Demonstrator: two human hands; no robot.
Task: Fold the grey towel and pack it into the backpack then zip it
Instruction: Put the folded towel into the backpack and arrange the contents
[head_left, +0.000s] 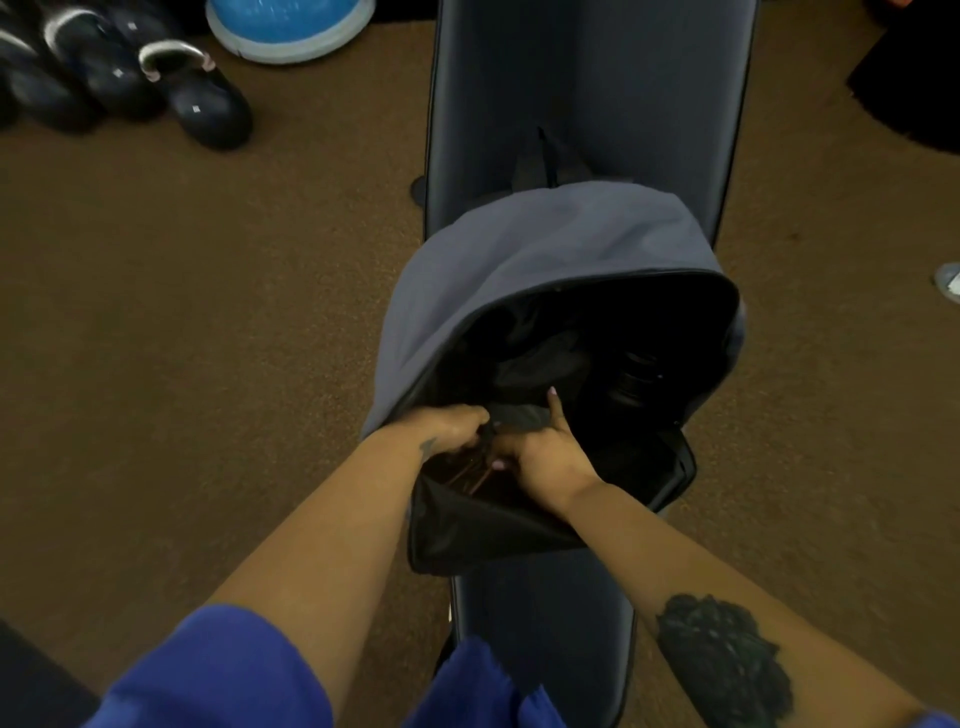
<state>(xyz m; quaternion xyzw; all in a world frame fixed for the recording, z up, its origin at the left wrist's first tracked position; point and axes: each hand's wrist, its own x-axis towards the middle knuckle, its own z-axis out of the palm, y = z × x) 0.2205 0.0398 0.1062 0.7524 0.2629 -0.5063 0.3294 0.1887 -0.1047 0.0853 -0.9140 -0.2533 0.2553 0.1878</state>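
Bench (592, 78), long, dark, padded vinyl, running away lengthwise. Atop it, soft blue-grey fabric backpack (519, 260), mouth gaping toward both hands. Inside, at near rim, folded grey towel (519, 414), dim, barely visible. Left hand (447, 428) and right hand (545, 457) pinching dark lining there, side by side, right forefinger straight. Zip unclosed.

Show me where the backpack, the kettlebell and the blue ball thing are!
backpack (524, 260): head view, on its grey outer fabric.
kettlebell (208, 111): head view, on the round dark body.
blue ball thing (288, 23): head view, on the blue dome.
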